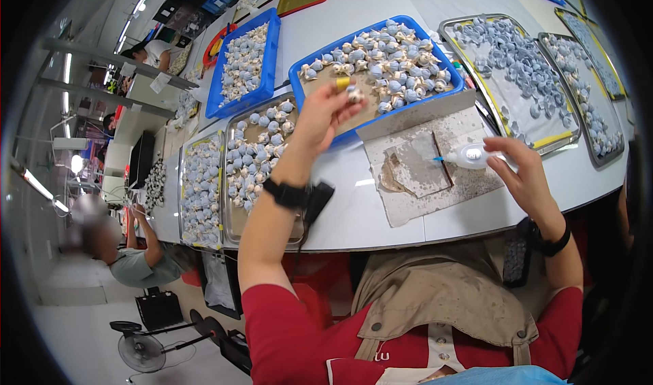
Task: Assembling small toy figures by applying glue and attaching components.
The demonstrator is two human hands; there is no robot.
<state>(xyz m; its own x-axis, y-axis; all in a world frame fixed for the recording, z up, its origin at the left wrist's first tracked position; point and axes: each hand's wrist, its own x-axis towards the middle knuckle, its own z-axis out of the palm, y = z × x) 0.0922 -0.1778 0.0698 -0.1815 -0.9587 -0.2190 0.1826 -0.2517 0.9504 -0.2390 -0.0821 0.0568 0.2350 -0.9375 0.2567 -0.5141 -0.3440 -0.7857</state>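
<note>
Workshop interior: long rows of tables, strip lights, a standing fan (141, 351) on the floor, and a co-worker in a grey-green sleeve (134, 268) seated off to your left.

Desk (347, 220), white, one, bearing the whole stock.

Trays, several: a wide blue tray (458, 80) before you, partly filled with blue-and-cream pieces (401, 62); a narrower blue tray (270, 52) to its left, well filled; a metal tray (491, 94) to its right, with loose blue-grey cups (520, 62).

Cardboard sheet (408, 209), spotted, one, on the near side of the wide blue tray, with a smaller dark-edged sheet (422, 155) lying on it.

Your hands, two. Right hand (522, 174): fingers closed about a white bottle (469, 156), its long axis roughly sideways — blue nozzle (438, 158) pointing left, above the dark-edged sheet. Left hand (318, 116): grip pinched on one small piece (354, 95), held above the wide blue tray; a yellow patch (343, 84) shows at the fingertips, worn or held you cannot tell.

Governing relation: the small piece lies left of the nozzle and farther from you — well apart, your right hand nearer the bottle.
</note>
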